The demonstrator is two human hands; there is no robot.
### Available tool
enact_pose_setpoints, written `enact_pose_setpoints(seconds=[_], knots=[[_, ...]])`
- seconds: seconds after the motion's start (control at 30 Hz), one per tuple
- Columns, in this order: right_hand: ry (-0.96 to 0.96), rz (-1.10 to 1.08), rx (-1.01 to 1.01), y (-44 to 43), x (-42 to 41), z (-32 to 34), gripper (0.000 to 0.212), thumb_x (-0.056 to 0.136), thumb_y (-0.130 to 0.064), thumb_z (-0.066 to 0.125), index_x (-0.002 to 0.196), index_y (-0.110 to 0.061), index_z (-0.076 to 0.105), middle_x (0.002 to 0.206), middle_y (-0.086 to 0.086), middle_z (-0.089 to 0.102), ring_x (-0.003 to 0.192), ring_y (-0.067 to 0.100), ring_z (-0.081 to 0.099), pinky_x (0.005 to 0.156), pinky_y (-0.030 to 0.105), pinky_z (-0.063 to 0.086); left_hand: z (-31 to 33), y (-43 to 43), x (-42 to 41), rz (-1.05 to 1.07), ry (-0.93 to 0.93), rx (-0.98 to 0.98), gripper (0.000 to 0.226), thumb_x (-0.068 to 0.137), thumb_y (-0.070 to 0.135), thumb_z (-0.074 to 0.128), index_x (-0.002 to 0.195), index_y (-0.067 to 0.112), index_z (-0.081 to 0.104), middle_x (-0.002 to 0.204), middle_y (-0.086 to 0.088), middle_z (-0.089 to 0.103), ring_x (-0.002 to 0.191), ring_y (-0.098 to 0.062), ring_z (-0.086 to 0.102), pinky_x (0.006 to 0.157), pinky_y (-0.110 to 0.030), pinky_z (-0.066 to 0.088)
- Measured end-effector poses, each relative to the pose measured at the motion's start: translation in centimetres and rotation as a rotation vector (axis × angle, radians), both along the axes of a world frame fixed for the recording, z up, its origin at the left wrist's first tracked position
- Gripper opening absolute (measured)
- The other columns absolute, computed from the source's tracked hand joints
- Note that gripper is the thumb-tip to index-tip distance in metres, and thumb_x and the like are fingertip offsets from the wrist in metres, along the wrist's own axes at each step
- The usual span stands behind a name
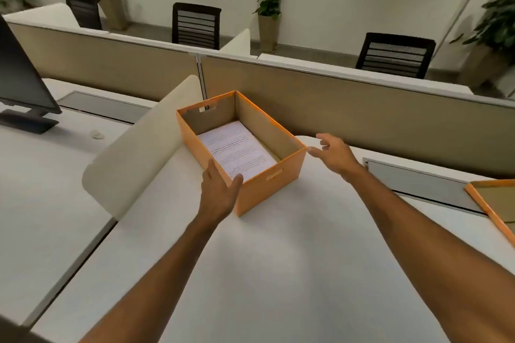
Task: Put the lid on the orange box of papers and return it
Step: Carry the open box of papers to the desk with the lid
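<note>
Orange box [267, 189] of papers [237, 152] sits lidless on the desk [278, 273], left hand [220, 189] gripping its near rim, right hand [333, 154] open beside it, lid [496, 203] far right, nearer the right hand.

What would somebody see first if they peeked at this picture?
The bright orange box in the middle of the white desk, open on top, with a stack of printed papers inside. The left hand is on its near corner, and the right hand reaches toward its right corner. The orange lid lies at the desk's far right edge.
</note>
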State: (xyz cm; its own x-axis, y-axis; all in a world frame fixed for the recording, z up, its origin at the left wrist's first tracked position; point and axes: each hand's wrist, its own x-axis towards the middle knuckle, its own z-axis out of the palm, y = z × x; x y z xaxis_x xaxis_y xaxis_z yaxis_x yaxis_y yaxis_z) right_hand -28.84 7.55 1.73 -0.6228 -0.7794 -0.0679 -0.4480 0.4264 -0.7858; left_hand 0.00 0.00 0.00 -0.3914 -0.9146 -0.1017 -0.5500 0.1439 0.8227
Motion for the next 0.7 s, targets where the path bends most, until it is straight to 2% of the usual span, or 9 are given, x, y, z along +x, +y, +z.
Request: enact_pose_setpoints(seconds=[0.1,0.17,0.27,0.33,0.4,0.43,0.53,0.6,0.7], knots=[[-0.084,-0.067,0.032,-1.0,-0.6,-1.3,0.056,0.091,-0.033,0.068,0.141,-0.014,0.051,0.141,0.014,0.054,0.125,0.027,0.052,0.091,0.035,0.045,-1.6,-0.9,-0.6,0.065,0.032,0.092,0.083,0.094,0.044,0.055,0.155,0.006,0.013,0.157,-0.018,0.029,0.143,-0.033,0.029,0.112,-0.042,0.031],[-0.152,-0.087,0.046,-1.7,-0.9,-2.2,0.053,0.093,-0.032,0.064,0.140,-0.013,0.051,0.139,0.013,0.055,0.124,0.028,0.053,0.098,0.039,0.047,-2.6,-1.2,-1.0,0.093,0.061,0.155,0.073,0.095,0.044,0.052,0.151,0.006,0.024,0.151,-0.017,0.040,0.138,-0.033,0.038,0.103,-0.035,0.035],[-0.217,-0.096,0.033,-2.8,-1.2,-2.9,0.049,0.096,-0.028,0.060,0.141,-0.012,0.051,0.141,0.011,0.055,0.125,0.027,0.053,0.104,0.044,0.045,-3.2,-1.6,-1.6,0.120,0.090,0.223,0.060,0.097,0.045,0.047,0.145,0.010,0.036,0.144,-0.010,0.050,0.133,-0.033,0.045,0.091,-0.028,0.032],[-0.241,-0.100,0.018,-3.7,-1.4,-3.6,0.047,0.098,-0.028,0.056,0.142,-0.012,0.050,0.144,0.010,0.052,0.128,0.027,0.050,0.106,0.047,0.043,-3.9,-1.9,-2.0,0.139,0.156,0.286,0.041,0.097,0.044,0.046,0.133,0.025,0.048,0.128,0.002,0.058,0.117,-0.027,0.057,0.089,-0.031,0.040],[-0.282,-0.130,0.009,-4.7,-1.4,-4.1,0.046,0.099,-0.029,0.052,0.142,-0.012,0.051,0.142,0.010,0.054,0.127,0.028,0.051,0.104,0.046,0.045,-4.1,-2.2,-2.4,0.184,0.226,0.344,0.014,0.096,0.041,0.049,0.109,0.038,0.052,0.114,0.005,0.062,0.089,-0.015,0.063,0.081,-0.038,0.052],[-0.306,-0.150,0.009,-5.1,-1.4,-4.3,0.043,0.100,-0.028,0.051,0.139,-0.011,0.053,0.138,0.011,0.056,0.125,0.029,0.052,0.101,0.045,0.048,-4.0,-2.4,-2.6,0.210,0.260,0.367,0.009,0.096,0.038,0.050,0.105,0.040,0.051,0.111,0.003,0.064,0.085,-0.015,0.063,0.078,-0.041,0.055],[-0.387,-0.192,0.004,-6.2,-1.3,-4.9,0.031,0.097,-0.023,0.047,0.114,-0.008,0.068,0.109,0.016,0.066,0.110,0.032,0.060,0.091,0.045,0.052,-3.7,-2.9,-2.9,0.245,0.309,0.435,0.030,0.095,0.030,0.053,0.124,0.037,0.049,0.122,-0.001,0.064,0.102,-0.028,0.063,0.083,-0.049,0.059],[-0.452,-0.212,-0.028,-6.6,-1.1,-5.1,0.025,0.096,-0.020,0.048,0.097,-0.012,0.072,0.089,0.009,0.065,0.098,0.028,0.062,0.081,0.040,0.055,-3.6,-3.1,-2.9,0.236,0.323,0.470,0.044,0.094,0.024,0.054,0.136,0.034,0.045,0.132,-0.002,0.060,0.114,-0.034,0.060,0.086,-0.052,0.058],[-0.477,-0.240,-0.054,-6.6,-1.0,-5.2,0.025,0.098,-0.019,0.049,0.099,-0.009,0.072,0.092,0.010,0.067,0.100,0.027,0.064,0.075,0.037,0.056,-3.7,-3.6,-2.7,0.257,0.323,0.511,0.064,0.094,0.019,0.055,0.153,0.028,0.031,0.142,-0.007,0.053,0.119,-0.037,0.058,0.089,-0.056,0.055]])
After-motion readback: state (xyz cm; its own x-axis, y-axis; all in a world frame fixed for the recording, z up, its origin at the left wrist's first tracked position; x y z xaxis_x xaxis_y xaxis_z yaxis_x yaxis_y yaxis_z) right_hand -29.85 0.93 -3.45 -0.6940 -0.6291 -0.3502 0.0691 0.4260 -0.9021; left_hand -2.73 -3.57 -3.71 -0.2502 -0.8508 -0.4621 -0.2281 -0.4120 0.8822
